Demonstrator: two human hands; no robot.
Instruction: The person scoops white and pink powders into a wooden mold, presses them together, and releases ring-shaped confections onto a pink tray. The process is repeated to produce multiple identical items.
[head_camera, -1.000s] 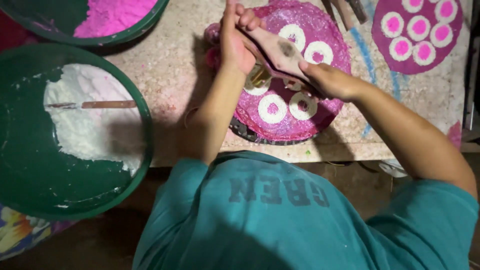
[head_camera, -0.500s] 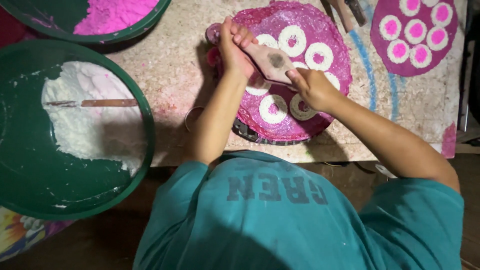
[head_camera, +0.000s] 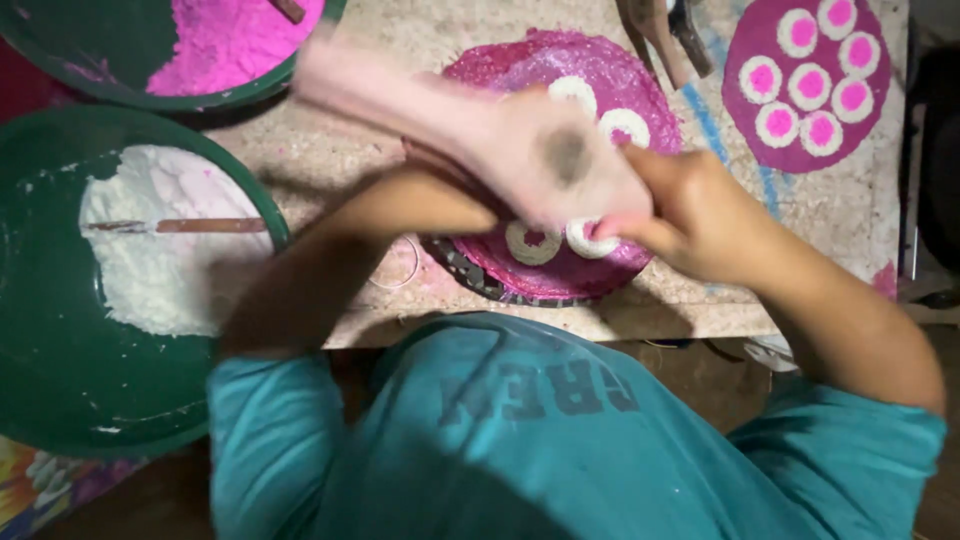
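The right hand (head_camera: 700, 215) is closed around the near end of a pale flat paddle (head_camera: 480, 135) with a dark smudge on its face. The paddle runs blurred from that hand up and left, across the magenta disc (head_camera: 600, 80) on the stone table (head_camera: 350, 150). The left hand sits under the paddle and is hidden by it; only the left forearm (head_camera: 330, 260) shows, reaching in from the lower left, so whether that hand is closed or spread cannot be told.

The disc lies straight ahead of the person, its near edge close to the table's edge. On it are white rings with pink centres; 4 show, 2 at (head_camera: 555, 240) just beside the right hand and 2 above the paddle. The paddle covers much of the disc's left and middle.

A second disc (head_camera: 800, 150) with 6 rings lies at the upper right, well apart. Dark tool handles (head_camera: 665, 35) lie between the 2 discs at the top. At left, a green bowl (head_camera: 60, 400) holds white powder (head_camera: 150, 270) with a thin stick (head_camera: 180, 226) on it. Another green bowl (head_camera: 60, 50) above holds pink powder (head_camera: 235, 40). The teal shirt (head_camera: 520, 440) fills the bottom.
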